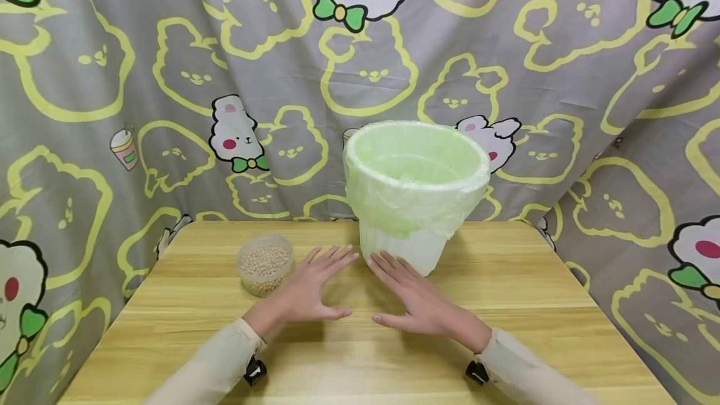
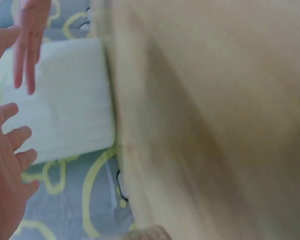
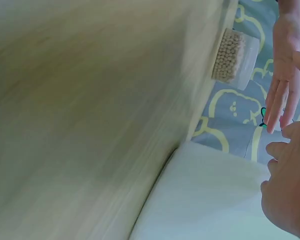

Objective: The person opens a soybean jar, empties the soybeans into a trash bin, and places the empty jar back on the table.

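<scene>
My left hand (image 1: pixel 306 289) is held above the wooden table with its fingers straight and spread, holding nothing. Just to its left stands a round clear tub (image 1: pixel 250 281) filled with small pale beans (image 1: pixel 265 260). My right hand (image 1: pixel 416 302) hovers opposite, fingers also extended, in front of the white bin (image 1: pixel 396 250). A light-green plastic bag (image 1: pixel 388 205) lines the bin and folds over its rim. Whether the right fingertips touch the bin cannot be told. In the right wrist view the tub (image 3: pixel 235 59) of beans stands beyond the left hand (image 3: pixel 285 65).
Both hands are over a light wooden table (image 1: pixel 506 286). A grey curtain (image 1: pixel 281 80) with yellow cartoon outlines hangs behind the table and along both sides. Each wrist carries a small black strap mount, such as the left one (image 1: pixel 255 370).
</scene>
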{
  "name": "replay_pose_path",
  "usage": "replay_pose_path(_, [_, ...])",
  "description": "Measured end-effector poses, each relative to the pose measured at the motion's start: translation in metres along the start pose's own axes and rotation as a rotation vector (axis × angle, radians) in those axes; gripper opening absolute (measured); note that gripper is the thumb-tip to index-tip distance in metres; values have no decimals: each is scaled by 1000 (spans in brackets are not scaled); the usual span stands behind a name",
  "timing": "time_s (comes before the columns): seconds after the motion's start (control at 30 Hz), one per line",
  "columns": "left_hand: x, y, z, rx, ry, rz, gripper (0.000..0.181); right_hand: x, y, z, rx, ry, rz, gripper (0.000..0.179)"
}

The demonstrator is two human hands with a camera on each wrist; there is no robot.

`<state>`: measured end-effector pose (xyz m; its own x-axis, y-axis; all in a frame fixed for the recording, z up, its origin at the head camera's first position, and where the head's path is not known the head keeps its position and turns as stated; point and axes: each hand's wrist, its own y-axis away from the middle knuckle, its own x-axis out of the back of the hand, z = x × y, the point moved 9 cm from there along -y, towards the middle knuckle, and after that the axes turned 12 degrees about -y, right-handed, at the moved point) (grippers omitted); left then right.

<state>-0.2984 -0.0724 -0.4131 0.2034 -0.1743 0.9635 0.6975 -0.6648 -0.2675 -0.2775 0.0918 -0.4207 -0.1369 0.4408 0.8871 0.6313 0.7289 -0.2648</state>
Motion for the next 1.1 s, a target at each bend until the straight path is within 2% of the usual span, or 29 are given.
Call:
replay_pose_path(0.2, [22,3,-28,86,110,67,108,-3,-23,-5,-64,-152,-13,92])
replay_pose_path(0.33, [37,8,-57,157,182,115,114,-7,-49,-7,-81,-306,-6,91])
replay_pose_path(0.47, [43,18,-89,247,268,106,121,-14,-74,-1,-135,-497,15,89])
replay_pose_path(0.6, [37,35,-120,329,384,53,126,-26,-92,4,-201,-679,32,90])
replay_pose_path(0.73, [23,57,-146,377,554,10,130,-42,-110,8,-217,-821,39,93])
replay_pose_path(0.93, [4,80,-174,374,729,-20,130,-63,-133,16,-293,-1051,58,92])
replay_pose_path(1.1, [-9,89,-188,354,823,-55,130,-76,-149,19,-316,-1129,59,93])
